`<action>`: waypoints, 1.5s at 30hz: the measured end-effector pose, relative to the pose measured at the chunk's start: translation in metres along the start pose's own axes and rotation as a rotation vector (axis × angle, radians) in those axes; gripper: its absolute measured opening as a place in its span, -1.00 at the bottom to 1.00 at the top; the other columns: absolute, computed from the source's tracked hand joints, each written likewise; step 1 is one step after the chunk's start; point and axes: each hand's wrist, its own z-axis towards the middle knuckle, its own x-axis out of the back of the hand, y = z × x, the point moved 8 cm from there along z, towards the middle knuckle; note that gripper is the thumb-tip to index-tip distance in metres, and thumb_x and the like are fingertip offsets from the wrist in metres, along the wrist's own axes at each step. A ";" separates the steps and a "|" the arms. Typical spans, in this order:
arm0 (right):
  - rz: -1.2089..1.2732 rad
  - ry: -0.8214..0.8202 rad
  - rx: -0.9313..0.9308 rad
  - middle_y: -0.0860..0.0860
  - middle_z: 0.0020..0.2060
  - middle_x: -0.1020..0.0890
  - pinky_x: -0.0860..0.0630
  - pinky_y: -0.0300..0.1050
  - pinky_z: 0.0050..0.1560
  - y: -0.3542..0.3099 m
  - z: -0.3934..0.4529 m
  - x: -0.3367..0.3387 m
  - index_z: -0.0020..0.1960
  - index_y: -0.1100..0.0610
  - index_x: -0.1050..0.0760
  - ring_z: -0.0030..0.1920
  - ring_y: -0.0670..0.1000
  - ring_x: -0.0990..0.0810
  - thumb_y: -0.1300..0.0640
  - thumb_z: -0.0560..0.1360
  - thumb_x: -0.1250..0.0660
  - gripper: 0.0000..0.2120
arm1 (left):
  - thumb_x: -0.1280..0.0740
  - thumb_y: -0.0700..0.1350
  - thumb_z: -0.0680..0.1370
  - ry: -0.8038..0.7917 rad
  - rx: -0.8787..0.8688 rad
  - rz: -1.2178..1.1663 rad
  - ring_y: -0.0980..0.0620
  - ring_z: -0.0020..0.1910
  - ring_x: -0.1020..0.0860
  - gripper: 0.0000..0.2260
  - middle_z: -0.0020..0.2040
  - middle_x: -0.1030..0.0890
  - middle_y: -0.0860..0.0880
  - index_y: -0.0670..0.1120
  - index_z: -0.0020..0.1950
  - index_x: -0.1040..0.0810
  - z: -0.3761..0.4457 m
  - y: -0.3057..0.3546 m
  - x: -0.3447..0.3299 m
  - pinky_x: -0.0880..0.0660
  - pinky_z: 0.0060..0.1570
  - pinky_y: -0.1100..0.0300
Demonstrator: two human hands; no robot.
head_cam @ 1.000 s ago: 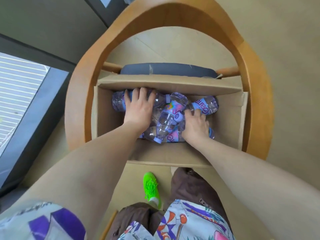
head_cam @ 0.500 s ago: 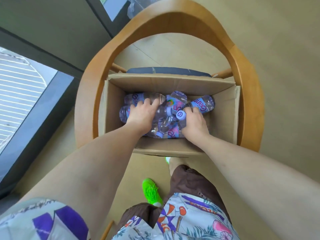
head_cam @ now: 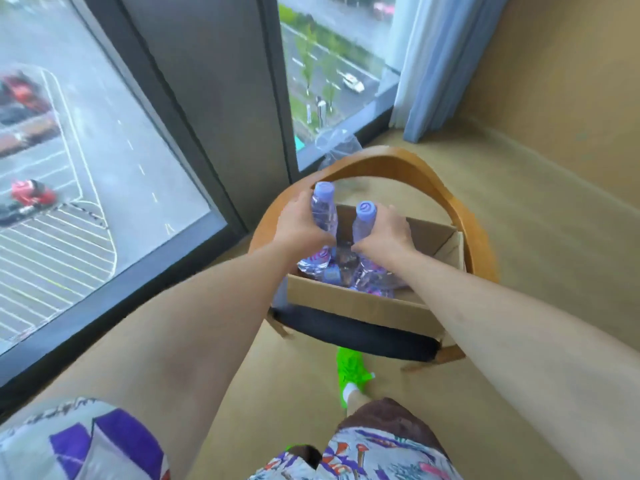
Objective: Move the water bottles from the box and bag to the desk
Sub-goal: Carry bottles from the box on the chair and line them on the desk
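A cardboard box [head_cam: 360, 304] sits on a wooden chair [head_cam: 446, 199] by the window. My left hand [head_cam: 299, 225] grips a clear water bottle with a purple cap [head_cam: 323, 209], held upright above the box. My right hand [head_cam: 386, 233] grips a second such bottle [head_cam: 363, 220], also upright beside the first. Several more bottles [head_cam: 367, 277] lie jumbled in the bottom of the box. A clear plastic bag [head_cam: 337, 143] shows behind the chair's back, its contents unclear.
A floor-to-ceiling window with a dark frame [head_cam: 214, 109] runs along the left. A pale blue curtain [head_cam: 426, 64] hangs at the corner by a tan wall. My green shoe [head_cam: 351, 372] stands on the beige floor in front of the chair's dark seat cushion [head_cam: 349, 330].
Both hands have closed on a bottle each and lifted them upright out of the pile. The view has tilted up from straight down into the box toward the window.
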 end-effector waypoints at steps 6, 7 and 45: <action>0.060 0.033 0.196 0.03 -0.17 -0.59 -0.50 -0.10 -0.16 -0.122 -0.051 0.023 -0.03 0.11 -0.49 -0.09 0.14 -0.60 0.10 0.18 -0.59 -0.57 | -0.57 -0.08 0.19 0.239 0.003 0.007 -0.09 -0.12 -0.55 -0.48 -0.11 -0.53 -0.02 -0.05 -0.01 -0.34 -0.076 -0.006 0.133 -0.53 -0.22 0.06; 0.070 0.022 0.228 0.00 -0.21 -0.56 -0.46 -0.13 -0.20 -0.142 -0.059 0.020 -0.07 0.10 -0.48 -0.11 0.13 -0.60 0.10 0.17 -0.58 -0.58 | -0.57 -0.07 0.19 0.279 0.024 -0.001 -0.08 -0.14 -0.55 -0.47 -0.14 -0.52 0.01 -0.05 -0.01 -0.34 -0.091 -0.015 0.152 -0.52 -0.25 0.09; 0.019 -1.580 1.795 -0.11 -0.15 -0.56 -0.50 -0.15 -0.15 -0.288 -0.994 -0.168 -0.02 -0.02 -0.43 -0.11 0.01 -0.57 0.01 0.05 -0.65 -0.40 | -0.69 0.00 0.14 1.892 1.677 -0.013 -0.05 0.03 -0.54 -0.24 0.09 -0.53 -0.05 -0.05 0.21 -0.39 -1.100 -0.059 0.094 -0.53 -0.04 0.13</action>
